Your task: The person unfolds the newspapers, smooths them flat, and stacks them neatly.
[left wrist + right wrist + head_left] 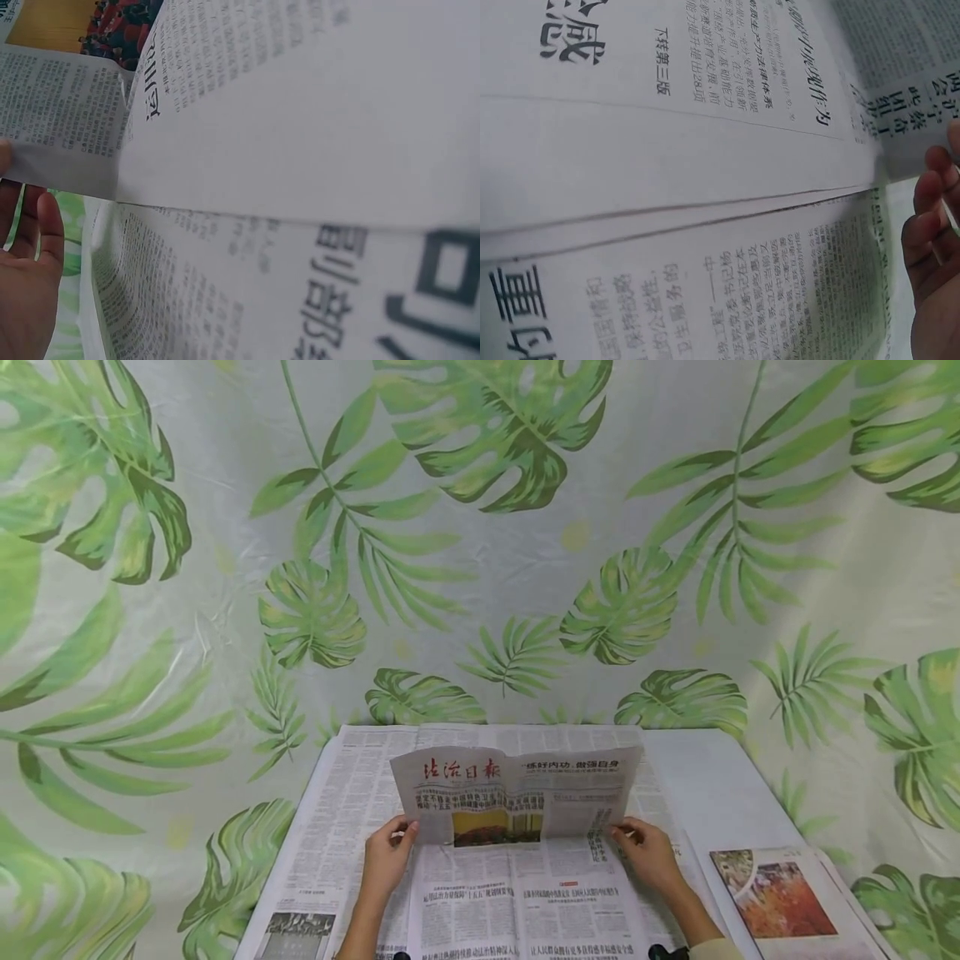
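Note:
A newspaper [570, 814] with a red masthead and a colour photo is spread before me. Its far half stands tilted up, while the near half lies flat. At the left edge of the raised half, my left hand [386, 860] pinches the paper between thumb and fingers. My right hand [652, 860] grips the opposite edge the same way. The left wrist view has the left hand [30, 277] at the newspaper's [225, 165] edge, with a bend in the sheet. Close up in the right wrist view, curled fingers [922, 217] meet the newspaper's [667, 165] margin.
More newspaper sheets [307, 843] lie underneath, covering much of the white table [690, 785]. A printed booklet or magazine [795, 902] with an orange-red picture lies at the right front. Behind the table hangs a leaf-patterned curtain [510, 568].

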Available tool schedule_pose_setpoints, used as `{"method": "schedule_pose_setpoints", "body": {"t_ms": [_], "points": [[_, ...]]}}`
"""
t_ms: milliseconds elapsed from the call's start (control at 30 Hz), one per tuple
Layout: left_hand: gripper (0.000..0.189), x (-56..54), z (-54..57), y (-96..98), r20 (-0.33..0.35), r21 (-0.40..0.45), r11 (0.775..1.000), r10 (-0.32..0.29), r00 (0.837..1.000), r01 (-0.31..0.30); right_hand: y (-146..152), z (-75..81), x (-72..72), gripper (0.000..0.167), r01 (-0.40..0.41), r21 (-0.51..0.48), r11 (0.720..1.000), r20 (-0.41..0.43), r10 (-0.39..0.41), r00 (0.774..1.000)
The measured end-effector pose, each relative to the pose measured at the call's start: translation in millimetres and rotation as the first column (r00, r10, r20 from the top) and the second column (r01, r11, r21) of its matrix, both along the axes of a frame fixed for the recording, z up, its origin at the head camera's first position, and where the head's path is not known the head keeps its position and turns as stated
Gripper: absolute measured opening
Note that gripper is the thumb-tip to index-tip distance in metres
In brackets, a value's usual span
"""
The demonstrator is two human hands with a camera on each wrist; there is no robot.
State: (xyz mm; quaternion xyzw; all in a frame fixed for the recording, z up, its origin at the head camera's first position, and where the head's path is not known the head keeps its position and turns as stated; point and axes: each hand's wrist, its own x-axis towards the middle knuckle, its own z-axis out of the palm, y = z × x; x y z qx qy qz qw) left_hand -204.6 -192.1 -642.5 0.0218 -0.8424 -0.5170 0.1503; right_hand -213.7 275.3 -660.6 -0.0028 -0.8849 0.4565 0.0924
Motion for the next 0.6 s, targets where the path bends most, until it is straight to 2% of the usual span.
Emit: {"method": "schedule_pose_setpoints", "body": {"t_ms": [133,400,600], "points": [[0.018,-3.1,-3.0,0.9,0.027,0.005,1.000,0.006,1.000,-0.006,-1.5,-1.8,0.0,0.019,0.002,0.011,1.000,0.014,-0.002,1.000],[0.018,-4.4,-12.2,2.0,0.093,0.000,1.000,-0.002,0.996,0.002,-3.2,-5.0,1.6,0.021,-0.004,0.063,0.998,0.107,-0.002,0.994],[0.022,-4.4,-19.1,2.2,0.117,-0.006,1.000,-0.010,0.993,0.010,-5.3,-4.4,3.1,0.017,-0.022,0.082,0.996,0.108,0.013,0.994]]}}
